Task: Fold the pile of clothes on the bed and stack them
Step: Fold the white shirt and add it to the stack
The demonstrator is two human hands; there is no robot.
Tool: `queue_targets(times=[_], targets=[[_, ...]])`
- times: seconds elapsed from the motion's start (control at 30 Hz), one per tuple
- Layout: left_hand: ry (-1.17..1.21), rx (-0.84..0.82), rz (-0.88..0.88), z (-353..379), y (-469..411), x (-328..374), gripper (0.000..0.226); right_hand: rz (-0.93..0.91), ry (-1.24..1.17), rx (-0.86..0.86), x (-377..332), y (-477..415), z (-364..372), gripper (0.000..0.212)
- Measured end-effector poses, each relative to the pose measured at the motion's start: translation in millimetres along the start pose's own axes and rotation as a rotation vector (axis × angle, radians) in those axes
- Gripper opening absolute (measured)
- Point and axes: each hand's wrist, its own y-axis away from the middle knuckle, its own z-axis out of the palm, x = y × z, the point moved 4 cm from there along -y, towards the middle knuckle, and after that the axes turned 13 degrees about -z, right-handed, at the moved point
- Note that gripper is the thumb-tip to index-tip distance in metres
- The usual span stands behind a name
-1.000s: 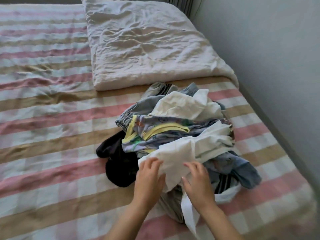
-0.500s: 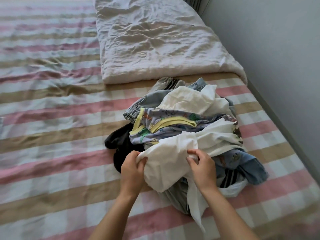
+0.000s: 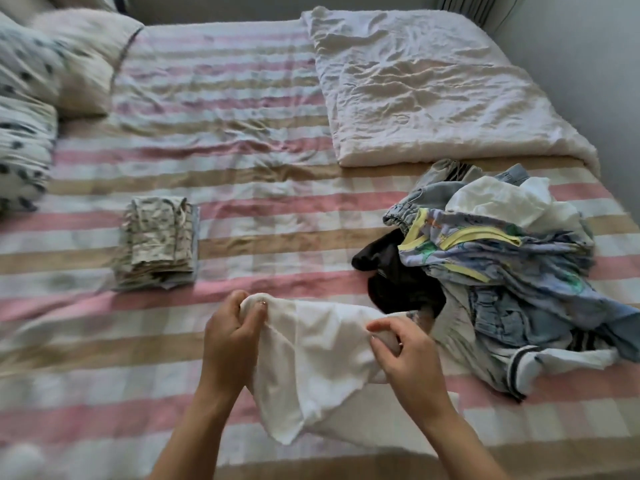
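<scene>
Two hands in view, both on 1 white garment (image 3: 311, 358): L hand (image 3: 228, 344) pinches its upper-left corner betw thumb and curled fingers (image 3: 232, 301), and R hand (image 3: 405, 355) has its fingers clenched round a bunch of the upper-right edge. Also counted: 1 loose pile of clothes (image 3: 502, 265) at right, 1 folded stack (image 3: 157, 244) at left, 1 crumpled white duvet (image 3: 433, 91) at the far right of the bed (image 3: 242, 188), and spotted pillows (image 3: 31, 98) at far left, too blurred to count. In the pile: 1 black piece (image 3: 398, 275), 1 lilac printed piece w/ yellow trim (image 3: 485, 251), 1 more white piece (image 3: 502, 202) on top, plus denim; the exact no. of items can't be told. White garment lies on the striped bed cover just in front of the person, w/ its right end meeting the pile by the black piece. Its long axis runs left-right, top edge stretched betw the hands. The rest falls toward the person, w/ one pointed corner aimed at the near bed edge. Vs 0.5 s ago: the garment sat bunched on the pile's front w/ the hands close together; now it's drawn left, off the pile and spread wider, hands further apart. View has swung left too, so the folded stack and pillows now show, and the pile sits at the right rather than centre.
</scene>
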Motion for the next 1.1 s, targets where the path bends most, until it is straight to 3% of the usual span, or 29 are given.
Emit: queue_targets(times=[0.2, 0.37, 0.47, 0.57, 0.63, 0.7, 0.77, 0.83, 0.93, 1.03, 1.1], targets=[[-0.108, -0.069, 0.010, -60, -17, -38, 0.030, 0.069, -0.078, 0.022, -38, 25, 74, 0.023], [-0.112, -0.101, -0.106, -29, -27, -113, 0.020, 0.269, -0.086, -0.018, 4, 47, 126, 0.023], [-0.081, -0.221, -0.203, 4, -28, -150, 0.007, 0.414, -0.084, -0.100, 38, 58, 149, 0.027], [0.084, -0.401, -0.334, 29, -21, -178, 0.025, 0.476, -0.118, -0.202, 60, 63, 162, 0.032], [0.081, -0.367, -0.331, 31, -18, -190, 0.038, 0.497, -0.110, -0.241, 72, 66, 167, 0.035], [0.047, -0.196, -0.286, 22, -14, -199, 0.038, 0.493, -0.066, -0.222, 75, 70, 167, 0.034], [-0.011, -0.001, -0.260, 8, -9, -207, 0.037, 0.418, -0.049, -0.170, 70, 72, 170, 0.027], [-0.132, 0.068, -0.253, 0, -5, -219, 0.042, 0.316, -0.019, -0.153, 58, 72, 177, 0.021], [-0.432, -0.068, -0.218, 5, -4, -241, 0.050, 0.201, 0.108, -0.205, 44, 73, 200, 0.016], [-0.673, -0.140, -0.200, 15, -6, -258, 0.056, 0.281, 0.281, -0.350, 42, 76, 227, 0.038], [-0.746, -0.121, -0.181, 20, -8, -262, 0.046, 0.373, 0.350, -0.414, 43, 77, 241, 0.053]])
